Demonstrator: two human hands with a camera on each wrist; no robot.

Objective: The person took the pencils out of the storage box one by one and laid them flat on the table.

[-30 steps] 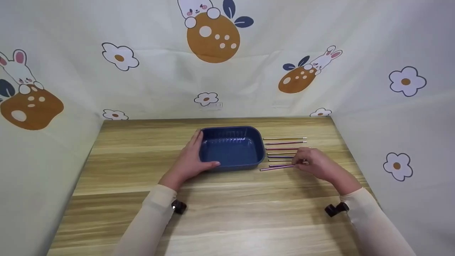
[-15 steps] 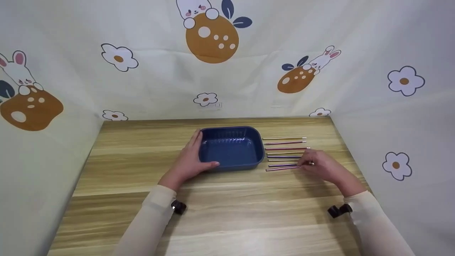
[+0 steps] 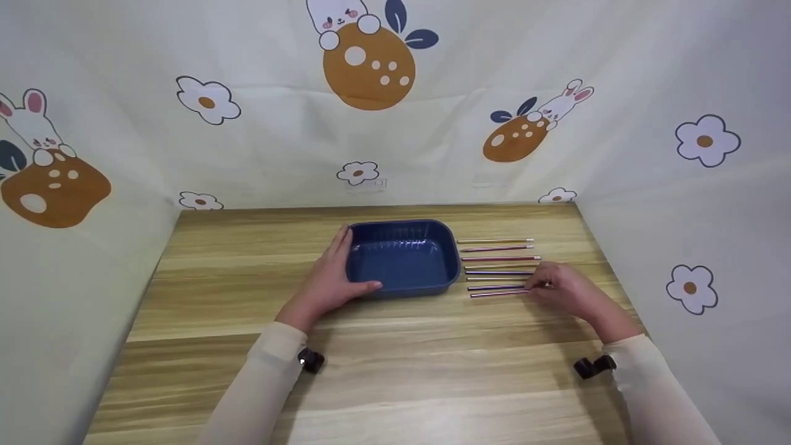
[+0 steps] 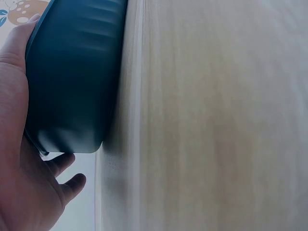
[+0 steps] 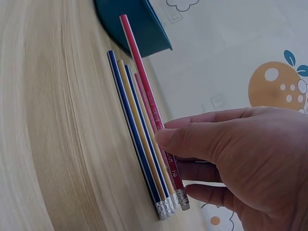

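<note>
At the far middle of the table sits a blue rectangular plastic tray. My left hand holds its left end, thumb along the front rim and fingers at the left side; the left wrist view shows the tray's outer wall beside the palm. My right hand pinches a red pencil near its eraser end, thumb on top. This pencil is nearest me in a row of pencils, its unerasered end pointing at the tray. Blue-striped and yellow pencils lie close beside it.
Several more pencils lie roughly parallel on the wood-grain table, just right of the tray. Cloth walls printed with rabbits and flowers rise at the back and both sides.
My right hand has drawn the red pencil rightward, so its left end now nearly lines up with the other pencils' ends. My left hand and the tray have stayed put.
</note>
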